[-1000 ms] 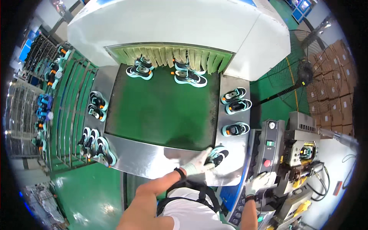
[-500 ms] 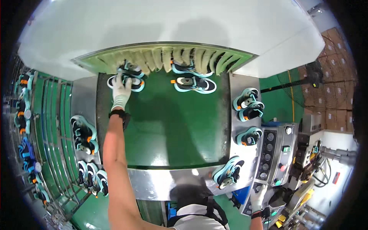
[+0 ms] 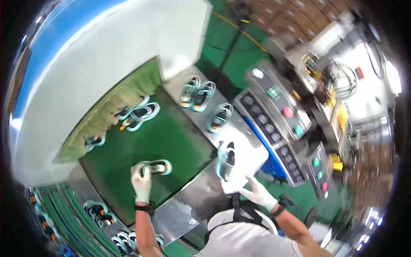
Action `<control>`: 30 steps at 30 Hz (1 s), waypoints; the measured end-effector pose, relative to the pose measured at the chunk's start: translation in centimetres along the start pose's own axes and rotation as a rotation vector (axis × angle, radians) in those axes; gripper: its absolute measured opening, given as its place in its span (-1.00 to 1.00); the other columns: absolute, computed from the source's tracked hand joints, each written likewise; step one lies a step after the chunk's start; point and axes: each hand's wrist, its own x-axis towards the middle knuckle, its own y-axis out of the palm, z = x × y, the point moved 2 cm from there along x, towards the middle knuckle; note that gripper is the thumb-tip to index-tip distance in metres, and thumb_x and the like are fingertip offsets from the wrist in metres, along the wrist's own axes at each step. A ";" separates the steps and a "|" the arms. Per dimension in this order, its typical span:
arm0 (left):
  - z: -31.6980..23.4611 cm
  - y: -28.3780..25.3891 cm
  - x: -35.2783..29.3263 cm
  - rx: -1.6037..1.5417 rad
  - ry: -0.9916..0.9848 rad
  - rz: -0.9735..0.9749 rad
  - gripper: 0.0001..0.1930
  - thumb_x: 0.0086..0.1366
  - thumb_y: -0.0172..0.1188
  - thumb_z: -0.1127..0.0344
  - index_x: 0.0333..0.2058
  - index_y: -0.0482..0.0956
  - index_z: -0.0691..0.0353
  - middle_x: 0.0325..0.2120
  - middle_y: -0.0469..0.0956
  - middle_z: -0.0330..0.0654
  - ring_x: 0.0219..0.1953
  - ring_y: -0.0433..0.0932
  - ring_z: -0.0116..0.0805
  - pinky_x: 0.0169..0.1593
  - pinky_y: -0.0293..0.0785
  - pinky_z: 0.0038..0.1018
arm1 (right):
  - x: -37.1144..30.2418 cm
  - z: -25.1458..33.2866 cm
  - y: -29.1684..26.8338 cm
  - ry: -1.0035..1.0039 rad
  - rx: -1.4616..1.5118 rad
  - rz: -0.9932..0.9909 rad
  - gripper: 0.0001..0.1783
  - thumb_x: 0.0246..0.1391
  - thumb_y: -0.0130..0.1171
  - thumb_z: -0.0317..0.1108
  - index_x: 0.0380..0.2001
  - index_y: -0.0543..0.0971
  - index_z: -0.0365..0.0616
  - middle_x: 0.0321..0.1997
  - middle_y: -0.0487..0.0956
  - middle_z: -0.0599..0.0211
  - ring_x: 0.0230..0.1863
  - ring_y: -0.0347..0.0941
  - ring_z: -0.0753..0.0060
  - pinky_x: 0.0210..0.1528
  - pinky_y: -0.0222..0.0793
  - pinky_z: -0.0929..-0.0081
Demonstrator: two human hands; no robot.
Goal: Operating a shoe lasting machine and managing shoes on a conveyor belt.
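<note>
My left hand point(image 3: 141, 183), in a white glove, is closed on the heel end of a black and light-blue sneaker point(image 3: 161, 167) with an orange tab. That shoe is over the green conveyor belt point(image 3: 180, 147), near its front edge; whether it touches the belt I cannot tell. My right hand point(image 3: 259, 193), also gloved, is open with thumb and fingers apart and holds nothing. It is at the corner of the metal ledge, closest to a tilted sneaker point(image 3: 227, 160) resting there.
A fringed curtain point(image 3: 109, 103) hangs over the machine opening, with sneakers point(image 3: 140, 116) beside it. More sneakers point(image 3: 197, 93) line the right ledge. A control panel point(image 3: 274, 103) with knobs and buttons stands at right. A shoe rack point(image 3: 72, 214) is at lower left.
The view has turned to the right. My left hand has drawn the sneaker back from the curtain toward the belt's front. My right hand has left the control panel for the ledge corner.
</note>
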 end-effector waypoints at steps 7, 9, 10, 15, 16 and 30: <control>-27.7 17.9 -12.1 -0.101 0.771 0.667 -0.76 0.13 0.33 0.44 -0.20 0.60 0.26 -0.28 0.56 -0.04 -0.23 0.61 -0.10 -0.12 0.55 -0.33 | -0.8 -0.6 -1.5 -0.363 -0.086 -0.279 -0.36 -0.07 0.28 -0.43 0.11 0.32 -0.30 0.07 0.44 -0.20 0.21 0.32 -0.21 0.28 0.24 0.14; -33.3 21.6 -14.8 -0.098 0.828 0.828 -0.75 0.14 0.35 0.41 -0.18 0.60 0.25 -0.29 0.56 -0.03 -0.25 0.61 -0.11 -0.18 0.56 -0.36 | -4.7 -0.6 -7.2 -0.252 0.126 -0.359 -0.44 -0.10 0.23 -0.46 0.03 0.35 -0.32 0.00 0.47 -0.18 0.10 0.40 -0.20 0.15 0.33 0.12; -37.1 22.9 -16.1 -0.082 0.952 0.879 -0.72 0.15 0.35 0.40 -0.14 0.59 0.24 -0.28 0.56 -0.04 -0.25 0.62 -0.14 -0.21 0.56 -0.37 | -5.7 -3.0 -8.8 -0.251 0.098 -0.502 -0.43 -0.07 0.28 -0.39 0.03 0.36 -0.32 -0.11 0.52 -0.14 -0.01 0.49 -0.11 0.05 0.41 0.22; -48.5 27.2 -21.7 -0.299 1.305 0.996 -0.40 0.09 0.37 0.51 0.14 0.43 0.31 0.09 0.43 0.08 -0.08 0.57 -0.07 -0.10 0.56 -0.36 | -13.9 -10.3 -15.5 0.017 0.769 -0.504 -0.36 0.05 0.38 -0.16 0.06 0.44 -0.38 -0.16 0.57 0.34 -0.16 0.43 0.61 -0.10 0.42 0.54; -49.9 28.3 -22.7 -0.350 1.355 0.960 -0.38 0.09 0.34 0.55 0.17 0.40 0.34 0.13 0.38 0.11 -0.01 0.55 -0.05 -0.05 0.58 -0.35 | -16.2 -10.4 -16.6 -0.114 1.029 -0.546 -0.35 0.06 0.39 -0.16 0.07 0.44 -0.41 -0.16 0.56 0.36 -0.16 0.42 0.62 -0.11 0.40 0.58; -56.5 44.1 -32.5 -0.508 0.726 1.230 -0.55 0.35 0.08 0.55 0.21 0.31 0.37 0.07 0.46 -0.06 0.01 0.57 -0.34 0.02 0.53 -0.47 | -27.3 -26.4 -24.8 -0.582 1.726 -0.998 -0.17 0.06 0.39 -0.12 0.28 0.28 -0.30 0.17 0.52 0.17 0.14 0.51 0.26 0.21 0.44 0.27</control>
